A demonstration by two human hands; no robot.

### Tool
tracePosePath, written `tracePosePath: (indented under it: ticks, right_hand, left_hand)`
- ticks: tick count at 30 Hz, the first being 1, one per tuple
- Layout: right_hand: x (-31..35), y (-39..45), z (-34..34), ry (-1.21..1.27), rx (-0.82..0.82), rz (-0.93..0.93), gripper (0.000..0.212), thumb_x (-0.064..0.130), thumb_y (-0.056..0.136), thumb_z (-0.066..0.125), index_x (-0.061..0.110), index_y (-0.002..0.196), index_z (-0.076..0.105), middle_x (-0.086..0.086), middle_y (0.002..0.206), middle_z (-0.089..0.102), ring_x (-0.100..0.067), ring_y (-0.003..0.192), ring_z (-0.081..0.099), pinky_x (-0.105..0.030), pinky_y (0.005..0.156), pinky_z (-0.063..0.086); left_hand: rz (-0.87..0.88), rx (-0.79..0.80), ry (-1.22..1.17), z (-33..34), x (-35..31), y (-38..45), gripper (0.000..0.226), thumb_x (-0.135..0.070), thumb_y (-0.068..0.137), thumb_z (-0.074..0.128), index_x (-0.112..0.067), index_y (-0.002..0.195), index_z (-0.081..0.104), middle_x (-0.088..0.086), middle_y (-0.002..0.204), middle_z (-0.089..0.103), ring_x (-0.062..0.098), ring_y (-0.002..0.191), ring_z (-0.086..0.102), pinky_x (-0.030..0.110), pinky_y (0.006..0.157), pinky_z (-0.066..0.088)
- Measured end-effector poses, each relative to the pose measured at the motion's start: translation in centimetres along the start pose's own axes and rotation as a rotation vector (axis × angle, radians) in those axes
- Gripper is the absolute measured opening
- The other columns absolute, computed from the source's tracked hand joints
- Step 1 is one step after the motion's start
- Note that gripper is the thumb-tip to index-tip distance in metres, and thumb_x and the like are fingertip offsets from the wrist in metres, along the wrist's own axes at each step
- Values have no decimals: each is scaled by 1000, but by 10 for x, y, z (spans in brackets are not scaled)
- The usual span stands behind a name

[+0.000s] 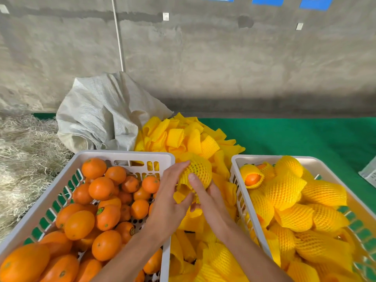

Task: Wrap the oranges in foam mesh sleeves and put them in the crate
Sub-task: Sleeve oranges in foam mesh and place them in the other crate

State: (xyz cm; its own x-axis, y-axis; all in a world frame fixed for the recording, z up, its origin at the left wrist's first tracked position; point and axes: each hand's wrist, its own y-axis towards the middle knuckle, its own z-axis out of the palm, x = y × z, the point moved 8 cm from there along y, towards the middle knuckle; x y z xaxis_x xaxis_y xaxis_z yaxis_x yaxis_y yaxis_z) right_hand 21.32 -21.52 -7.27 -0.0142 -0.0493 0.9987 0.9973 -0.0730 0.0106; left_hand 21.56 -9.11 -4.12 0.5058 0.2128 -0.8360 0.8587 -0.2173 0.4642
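A green mat (305, 137) meets a grey concrete wall (203, 58). Above the sleeve pile (183, 137), between the bare-orange crate (122, 154) and wrapped-orange crate (237, 159), the left hand (168, 200) and right hand (209, 198) grasp a sleeved orange (198, 169).

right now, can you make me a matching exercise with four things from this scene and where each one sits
Things:
1. bare oranges
2. wrapped oranges
3. loose sleeves
4. sack

Places:
A. in the right crate
B. behind the left crate, by the wall
C. in the left crate
D. heaped between and behind the two crates

Pairs: 1-C, 2-A, 3-D, 4-B
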Motion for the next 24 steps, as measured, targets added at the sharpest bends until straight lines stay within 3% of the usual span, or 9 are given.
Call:
tracePosePath:
  ticks: [3, 5, 7, 10, 12, 14, 16, 19, 24]
  right_hand:
    - [-4, 2, -13, 155, -136, 51, 66, 69, 71, 73, 37, 129, 64, 10, 117, 75, -14, 97, 74, -31, 71, 57]
    - [-5, 4, -27, 297, -271, 44, 64, 64, 76, 75, 29, 129, 65, 4, 117, 74, -20, 84, 72, -35, 70, 55]
    - [-3, 5, -45, 422, -424, -9, 66, 63, 83, 69, 19, 132, 61, -3, 111, 73, -23, 69, 67, -36, 63, 52]
    - [0, 5, -65, 597, -544, -39, 77, 78, 88, 49, 16, 130, 63, -4, 116, 75, -24, 65, 67, -36, 62, 49]
    - [0, 5, -77, 677, -568, -19, 84, 85, 87, 38, 19, 131, 63, 1, 121, 75, -23, 69, 70, -37, 66, 49]
    - [-1, 5, -86, 727, -601, -24, 80, 84, 90, 33, 23, 136, 55, 6, 123, 74, -24, 72, 71, -37, 68, 50]
    - [0, 4, -90, 726, -635, -39, 74, 82, 92, 36, 25, 139, 47, 4, 126, 72, -26, 72, 71, -36, 65, 51]
    - [0, 5, -85, 679, -621, -47, 66, 78, 85, 45, 29, 129, 49, 4, 121, 74, -26, 70, 71, -32, 56, 54]
    - [-17, 16, -83, 428, -591, 20, 31, 42, 107, 50, 20, 129, 47, -1, 116, 72, -21, 64, 71, -28, 51, 52]
  left_hand:
    - [10, 73, 13, 8, 3, 0, 69, -10, 99, 68, -35, 155, 38, -22, 152, 42, 8, 142, 44, 19, 106, 45]
    - [32, 91, 142, 8, 7, 0, 62, -26, 103, 63, -39, 156, 33, -25, 152, 40, 5, 140, 46, 15, 107, 42]
    - [6, 79, 253, 4, 20, -2, 58, -39, 103, 58, -38, 155, 32, -22, 150, 41, 3, 141, 43, 21, 110, 41]
    - [-216, -30, 173, -11, 53, -4, 57, -48, 101, 54, -28, 152, 40, -11, 145, 49, 3, 134, 47, 35, 108, 48]
    - [-288, -92, 172, -20, 68, -1, 52, -44, 104, 50, -21, 150, 42, -4, 137, 54, 4, 121, 55, 36, 99, 54]
    - [-300, -93, 211, -25, 82, 2, 42, -29, 109, 48, -16, 148, 45, -1, 128, 58, 0, 109, 59, 26, 87, 55]
    - [-300, -40, 362, -30, 96, 0, 38, -10, 107, 50, -12, 145, 50, 6, 134, 59, 13, 121, 58, 36, 98, 51]
    - [-309, 150, 713, -29, 122, -9, 53, -9, 97, 64, -12, 148, 49, 16, 153, 45, 42, 138, 42, 55, 110, 40]
    - [-544, 454, 993, -27, 162, -37, 87, -55, 95, 63, -31, 161, 12, 9, 169, -3, 39, 153, 16, 55, 118, 34]
